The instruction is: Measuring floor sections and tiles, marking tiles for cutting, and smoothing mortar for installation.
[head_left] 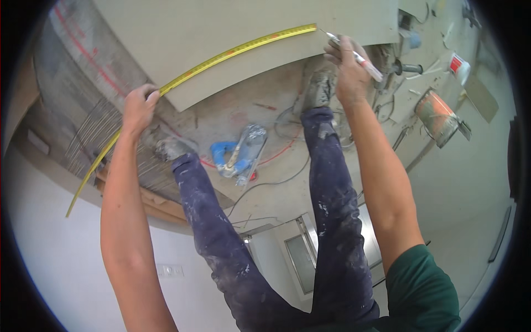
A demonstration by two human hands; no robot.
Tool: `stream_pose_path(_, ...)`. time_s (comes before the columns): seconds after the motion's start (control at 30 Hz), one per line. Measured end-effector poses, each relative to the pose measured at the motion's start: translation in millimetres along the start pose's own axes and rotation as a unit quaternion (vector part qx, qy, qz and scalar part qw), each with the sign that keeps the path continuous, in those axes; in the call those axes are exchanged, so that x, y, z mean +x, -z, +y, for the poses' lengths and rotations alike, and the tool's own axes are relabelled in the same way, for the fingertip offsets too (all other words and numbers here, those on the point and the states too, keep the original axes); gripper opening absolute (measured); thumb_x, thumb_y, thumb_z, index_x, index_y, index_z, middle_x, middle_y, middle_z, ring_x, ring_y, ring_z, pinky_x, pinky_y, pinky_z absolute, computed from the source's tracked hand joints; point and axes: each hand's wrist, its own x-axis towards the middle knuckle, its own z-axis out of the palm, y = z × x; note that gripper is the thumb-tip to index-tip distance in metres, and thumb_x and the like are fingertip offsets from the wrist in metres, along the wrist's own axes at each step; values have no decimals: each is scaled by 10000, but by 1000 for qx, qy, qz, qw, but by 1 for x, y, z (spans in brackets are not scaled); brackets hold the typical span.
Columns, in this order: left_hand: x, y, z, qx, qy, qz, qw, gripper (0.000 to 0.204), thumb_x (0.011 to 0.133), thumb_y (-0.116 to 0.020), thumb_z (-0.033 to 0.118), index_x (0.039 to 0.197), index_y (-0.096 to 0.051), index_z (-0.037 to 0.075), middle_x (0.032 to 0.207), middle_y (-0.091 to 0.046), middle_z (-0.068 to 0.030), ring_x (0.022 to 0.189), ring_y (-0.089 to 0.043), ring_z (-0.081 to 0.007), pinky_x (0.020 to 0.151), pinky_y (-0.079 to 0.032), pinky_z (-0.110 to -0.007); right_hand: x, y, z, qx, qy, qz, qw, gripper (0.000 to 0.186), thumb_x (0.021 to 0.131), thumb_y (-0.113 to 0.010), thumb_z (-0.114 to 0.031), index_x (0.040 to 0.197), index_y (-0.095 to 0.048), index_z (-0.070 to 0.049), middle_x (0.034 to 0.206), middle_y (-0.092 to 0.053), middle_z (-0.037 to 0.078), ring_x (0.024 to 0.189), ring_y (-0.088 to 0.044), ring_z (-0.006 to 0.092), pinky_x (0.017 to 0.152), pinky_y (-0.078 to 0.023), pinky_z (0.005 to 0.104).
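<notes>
A yellow tape measure blade (238, 53) lies slantwise across a large beige tile (249, 16). My left hand (139, 109) is closed on the blade at the tile's near left corner, thumb on top. Past that hand, the rest of the blade hangs down to the lower left. My right hand (348, 66) grips a white marker pen (369, 67) between thumb and fingers. Its thin tip points at the blade's far right end, just apart from it over the tile.
Between my dusty shoes lie a blue-handled tool (224, 157), a clear plastic bottle (254, 145) and a loose cable (271, 182). An orange-marked bucket (440, 117) and a black-handled tool (408, 68) are on the right. Ridged adhesive (94, 133) covers floor at left.
</notes>
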Motion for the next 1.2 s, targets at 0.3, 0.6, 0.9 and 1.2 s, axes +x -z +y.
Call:
stream_pose_path(0.3, -1, -4, 14, -16, 20, -2, 1000, 275, 882, -584, 211, 995, -683, -20, 823, -681, -170, 765, -652, -241, 736, -490, -354, 10, 5, 1, -84, 68, -15, 994, 294, 942, -614, -202, 1125, -666, 22, 937, -693, 93, 866, -658, 164, 789, -512, 283)
stream_pose_path(0.6, -3, -2, 18, -5, 29, 2, 1000, 270, 885, -585, 211, 988, -682, -19, 796, -676, -155, 741, -643, -227, 719, -488, -350, 15, 9, 8, -129, 68, -49, 988, 313, 968, -600, -232, 1146, -660, 19, 1017, -689, 80, 901, -646, 149, 780, -494, 270)
stream_pose_path(0.9, 20, 23, 17, -39, 2, 29, 999, 250, 899, -587, 180, 980, -674, -40, 740, -635, -61, 682, -572, -139, 660, -470, -310, 43, -15, -8, -149, 139, -47, 978, 265, 924, -610, -227, 1042, -704, -9, 847, -691, 73, 778, -603, 147, 751, -483, 275)
stream_pose_path(1.2, -4, -8, 5, -26, 31, 3, 999, 225, 899, -589, 161, 996, -685, -18, 776, -675, -107, 705, -624, -180, 679, -490, -338, 18, 2, 2, -187, 151, -38, 970, 256, 923, -602, -220, 1044, -704, -19, 856, -702, 107, 784, -633, 171, 745, -494, 288)
